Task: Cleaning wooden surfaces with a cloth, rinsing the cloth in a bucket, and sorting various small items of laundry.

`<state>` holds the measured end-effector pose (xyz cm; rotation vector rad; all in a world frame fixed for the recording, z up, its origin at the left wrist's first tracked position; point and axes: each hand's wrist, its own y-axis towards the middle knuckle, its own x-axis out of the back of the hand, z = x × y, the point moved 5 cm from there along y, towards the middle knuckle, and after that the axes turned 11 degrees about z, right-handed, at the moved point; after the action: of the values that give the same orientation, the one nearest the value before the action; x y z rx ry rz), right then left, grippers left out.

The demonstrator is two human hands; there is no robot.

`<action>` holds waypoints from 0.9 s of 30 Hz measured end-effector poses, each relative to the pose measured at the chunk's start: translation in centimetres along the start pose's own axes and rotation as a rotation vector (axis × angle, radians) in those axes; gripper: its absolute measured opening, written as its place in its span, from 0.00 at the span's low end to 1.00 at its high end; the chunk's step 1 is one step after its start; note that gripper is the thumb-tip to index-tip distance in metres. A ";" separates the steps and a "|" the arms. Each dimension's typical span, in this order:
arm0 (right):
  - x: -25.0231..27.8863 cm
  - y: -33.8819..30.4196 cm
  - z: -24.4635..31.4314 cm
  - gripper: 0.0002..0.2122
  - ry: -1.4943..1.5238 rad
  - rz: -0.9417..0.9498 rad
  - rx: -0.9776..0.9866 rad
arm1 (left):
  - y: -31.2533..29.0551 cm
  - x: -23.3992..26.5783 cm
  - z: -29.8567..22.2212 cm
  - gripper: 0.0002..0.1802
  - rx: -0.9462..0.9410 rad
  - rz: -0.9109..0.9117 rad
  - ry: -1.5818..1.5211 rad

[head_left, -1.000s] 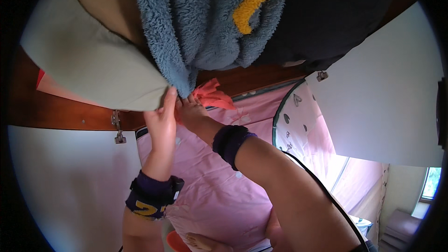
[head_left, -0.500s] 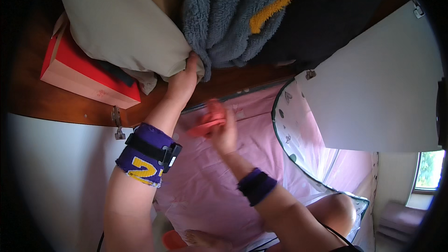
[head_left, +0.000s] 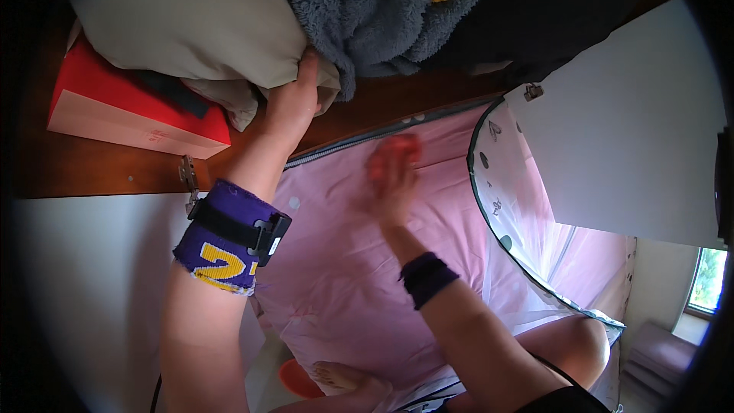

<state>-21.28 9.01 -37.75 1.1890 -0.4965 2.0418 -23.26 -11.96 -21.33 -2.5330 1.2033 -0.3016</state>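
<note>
My left hand [head_left: 294, 103] reaches up to a wooden shelf [head_left: 99, 176] and grips the lower edge of a beige pillow [head_left: 183, 15], with its fingers tucked into the fabric. A grey-blue fleece blanket [head_left: 382, 8] with a yellow patch lies right beside that hand. My right hand [head_left: 391, 180] is lower, in front of the pink tent fabric [head_left: 344, 275], and is blurred by motion. It is shut on a small red thing [head_left: 403, 145] whose shape I cannot make out. Both wrists wear dark bands.
A red box [head_left: 130, 111] lies on the shelf under the pillow, at the left. A white panel [head_left: 634, 130] stands at the right above the tent's netted, dark-rimmed opening [head_left: 520, 206]. My bare knee [head_left: 573, 340] and foot [head_left: 344, 378] show below.
My right hand has come down away from the shelf with the red thing. My left hand has moved up to the pillow's edge. The view has shifted so the red box shows.
</note>
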 end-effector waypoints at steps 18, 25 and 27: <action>-5.4 -2.0 7.6 0.31 0.245 0.225 0.031 | 0.7 0.7 1.1 0.39 0.016 0.041 0.117; -9.3 -12.0 16.9 0.24 1.020 0.924 0.105 | -1.1 2.8 2.1 0.40 0.062 0.040 0.131; -4.1 -9.7 15.1 0.25 1.494 0.975 -0.487 | -1.8 4.9 2.5 0.41 0.068 0.048 0.177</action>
<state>-3.85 4.41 -33.94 -1.1461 -0.7276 2.6045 -18.14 -14.19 -22.71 -2.4568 1.2922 -0.5554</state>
